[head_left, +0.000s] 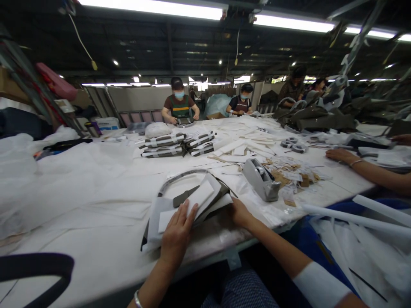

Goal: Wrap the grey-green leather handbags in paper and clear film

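Observation:
A dark olive handbag (184,197) with a wrapped, arched handle lies on the table in front of me, partly covered by white sheets (204,194). My left hand (178,229) rests on the sheets and the bag's near side, its fingers stretched out and lying flat. At the bag's right edge is my right hand (239,211), its fingers partly hidden behind the bag and a white flap. It appears to grip that edge. A grey tape dispenser (261,179) stands just beyond my right hand.
Wrapped bags (163,145) are stacked farther back. Tape rolls (299,148) and scattered tags (302,175) lie to the right. A co-worker's hand (340,155) rests at the right table side. A blue bin (305,239) with white wrapping stands below. A black strap (35,265) is front left.

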The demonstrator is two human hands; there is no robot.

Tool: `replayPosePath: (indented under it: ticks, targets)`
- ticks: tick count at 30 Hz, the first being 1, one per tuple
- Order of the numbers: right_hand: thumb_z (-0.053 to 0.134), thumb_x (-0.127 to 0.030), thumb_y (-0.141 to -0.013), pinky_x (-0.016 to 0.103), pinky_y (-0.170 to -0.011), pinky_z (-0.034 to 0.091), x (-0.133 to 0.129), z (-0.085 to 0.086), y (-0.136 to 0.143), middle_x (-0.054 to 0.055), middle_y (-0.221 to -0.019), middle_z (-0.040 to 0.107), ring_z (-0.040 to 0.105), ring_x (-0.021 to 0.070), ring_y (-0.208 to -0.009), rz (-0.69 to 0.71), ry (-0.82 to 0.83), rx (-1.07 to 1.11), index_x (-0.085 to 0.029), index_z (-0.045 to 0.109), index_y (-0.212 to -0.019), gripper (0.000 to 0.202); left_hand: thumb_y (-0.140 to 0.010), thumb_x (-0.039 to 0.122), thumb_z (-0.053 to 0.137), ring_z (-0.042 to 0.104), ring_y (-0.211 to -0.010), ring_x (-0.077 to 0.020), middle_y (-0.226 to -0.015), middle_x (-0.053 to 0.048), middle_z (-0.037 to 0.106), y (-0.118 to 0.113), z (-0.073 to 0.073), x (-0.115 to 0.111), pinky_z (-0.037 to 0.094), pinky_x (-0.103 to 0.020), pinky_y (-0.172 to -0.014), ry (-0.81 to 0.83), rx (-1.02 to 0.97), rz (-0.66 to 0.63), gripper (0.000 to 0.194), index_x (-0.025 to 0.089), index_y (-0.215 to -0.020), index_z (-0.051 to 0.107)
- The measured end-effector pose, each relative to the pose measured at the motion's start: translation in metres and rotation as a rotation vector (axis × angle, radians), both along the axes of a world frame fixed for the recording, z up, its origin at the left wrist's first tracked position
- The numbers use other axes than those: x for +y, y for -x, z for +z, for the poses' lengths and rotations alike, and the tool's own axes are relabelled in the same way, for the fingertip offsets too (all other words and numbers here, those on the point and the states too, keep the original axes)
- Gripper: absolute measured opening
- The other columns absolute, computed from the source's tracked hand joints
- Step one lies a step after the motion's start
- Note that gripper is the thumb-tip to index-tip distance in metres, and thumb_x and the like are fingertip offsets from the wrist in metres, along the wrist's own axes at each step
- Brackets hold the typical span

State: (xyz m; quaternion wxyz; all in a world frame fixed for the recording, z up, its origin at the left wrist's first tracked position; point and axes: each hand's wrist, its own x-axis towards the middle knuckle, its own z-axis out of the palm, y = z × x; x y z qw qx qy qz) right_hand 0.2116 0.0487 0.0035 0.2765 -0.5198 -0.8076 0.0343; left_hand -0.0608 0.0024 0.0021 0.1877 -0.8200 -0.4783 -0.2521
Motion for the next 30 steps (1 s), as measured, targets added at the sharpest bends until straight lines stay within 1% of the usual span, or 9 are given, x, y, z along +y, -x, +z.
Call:
replayPosePath:
  ticks: [3,5,8,11,13,17,21,26,30]
  targets:
    - [0.047,-0.02,-0.098,0.035,-0.082,0.058,-0.04,0.013,-0.025,0.007,-0.098,0.072,0.07,0.0215,-0.091,-0.08,-0.044,0.056,-0.021,0.07,-0.1,0.022,-0.085,0.004,0.055,0.045,-0.138,-0.0294,-0.157,-0.01,0.035,-0.004,-0.002,0.001,0.047,-0.043,-0.107,-0.001,0.047,-0.008,0.077,0.028,-0.154,0.029]
    - [0.046,-0.019,-0.098,0.038,-0.095,0.055,-0.06,0.029,-0.029,0.009,-0.113,0.071,0.067,0.0236,-0.107,-0.07,-0.171,0.061,-0.023,0.067,-0.116,0.027,-0.088,0.006,0.055,0.046,-0.137,-0.0308,-0.157,-0.011,0.037,-0.007,-0.002,0.001,0.048,-0.045,-0.107,-0.001,0.079,-0.019,0.072,0.028,-0.153,0.031]
    - [0.057,-0.019,-0.094,0.047,-0.117,0.036,-0.066,0.055,-0.019,0.01,-0.145,0.053,0.046,0.0269,-0.136,0.148,-0.307,-0.157,-0.025,0.048,-0.144,0.052,-0.091,0.008,0.054,0.047,-0.136,-0.0314,-0.155,-0.012,0.039,-0.008,-0.002,0.001,0.048,-0.045,-0.106,-0.015,0.117,-0.042,0.069,0.03,-0.152,0.032]
    - [0.065,-0.011,-0.086,0.055,-0.122,0.022,-0.047,0.066,-0.007,0.009,-0.159,0.032,0.024,0.0296,-0.148,0.329,-0.322,-0.395,-0.025,0.031,-0.154,0.077,-0.091,0.009,0.056,0.048,-0.135,-0.0313,-0.154,-0.013,0.041,-0.007,-0.001,0.0,0.049,-0.044,-0.105,-0.034,0.161,-0.064,0.068,0.03,-0.152,0.033]
    - [0.063,-0.006,-0.086,0.054,-0.122,0.024,-0.033,0.059,-0.004,0.01,-0.157,0.036,0.027,0.0287,-0.147,0.369,-0.319,-0.446,-0.023,0.032,-0.153,0.076,-0.091,0.01,0.057,0.049,-0.134,-0.0313,-0.153,-0.012,0.043,-0.006,-0.001,-0.001,0.049,-0.044,-0.104,-0.045,0.194,-0.085,0.067,0.03,-0.151,0.035]
    - [0.053,-0.006,-0.091,0.05,-0.117,0.036,-0.023,0.023,-0.009,0.011,-0.145,0.053,0.046,0.026,-0.137,0.378,-0.329,-0.392,-0.02,0.04,-0.149,0.061,-0.091,0.011,0.058,0.049,-0.134,-0.0323,-0.152,-0.011,0.044,-0.007,-0.001,-0.001,0.049,-0.047,-0.103,-0.034,0.231,-0.128,0.067,0.033,-0.15,0.036]
    - [0.046,-0.009,-0.096,0.051,-0.114,0.041,-0.033,-0.002,-0.016,0.011,-0.149,0.048,0.041,0.0267,-0.14,0.315,-0.358,-0.314,-0.019,0.035,-0.152,0.058,-0.091,0.012,0.057,0.048,-0.135,-0.0333,-0.153,-0.011,0.043,-0.008,-0.001,0.0,0.049,-0.048,-0.104,0.005,0.241,-0.13,0.065,0.033,-0.149,0.038]
    - [0.046,-0.012,-0.098,0.049,-0.116,0.04,-0.039,-0.002,-0.019,0.007,-0.146,0.052,0.043,0.0243,-0.139,0.339,-0.368,-0.238,-0.024,0.038,-0.151,0.054,-0.093,0.011,0.052,0.045,-0.137,-0.0326,-0.155,-0.01,0.041,-0.008,0.0,-0.002,0.046,-0.048,-0.106,0.052,0.24,-0.118,0.064,0.033,-0.15,0.036]
    - [0.048,-0.011,-0.098,0.044,-0.112,0.045,-0.037,-0.002,-0.02,0.006,-0.141,0.057,0.051,0.0231,-0.133,0.322,-0.345,-0.202,-0.025,0.043,-0.148,0.053,-0.091,0.006,0.046,0.042,-0.14,-0.0337,-0.155,-0.01,0.041,-0.021,0.009,-0.007,0.044,-0.054,-0.106,0.122,0.254,-0.056,0.061,0.031,-0.147,0.043]
